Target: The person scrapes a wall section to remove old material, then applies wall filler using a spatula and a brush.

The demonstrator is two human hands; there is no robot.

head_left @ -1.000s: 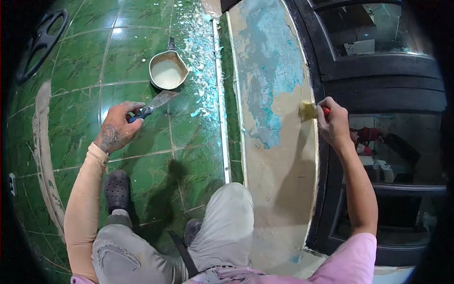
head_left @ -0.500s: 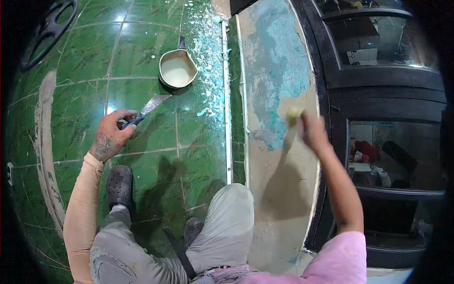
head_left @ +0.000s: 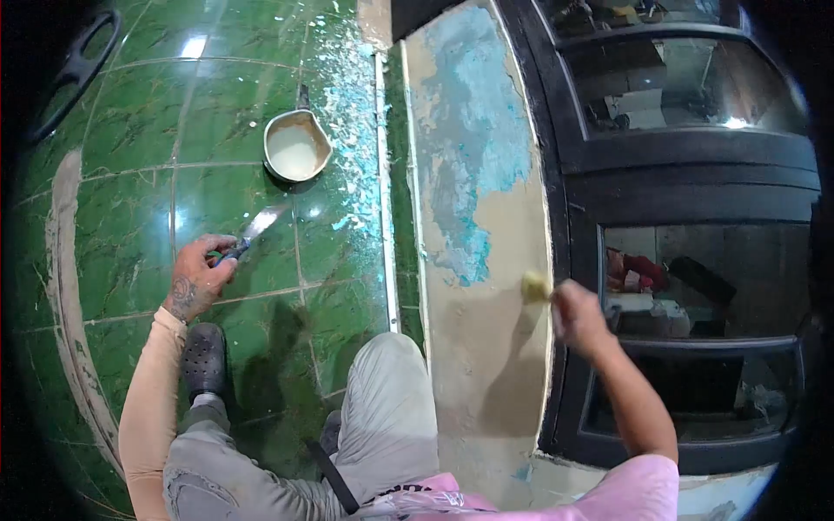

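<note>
The right hand (head_left: 580, 319) clamps a yellow-bristled brush (head_left: 534, 286), likely light, soft-tipped, best held by its handle, near the beige-and-blue surface (head_left: 473, 334)'s right edge; the left hand (head_left: 198, 276) pinches a blue-handled metal scraper (head_left: 261, 223).

Renovation site: patchy wall (head_left: 478, 217), paint flakes (head_left: 347, 130)

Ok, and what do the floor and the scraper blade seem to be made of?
Floor: probably glazed ceramic tile, glossy green, with light glare and grout lines. Scraper blade: likely metal, smooth and silvery, catching a bright shine.
</note>
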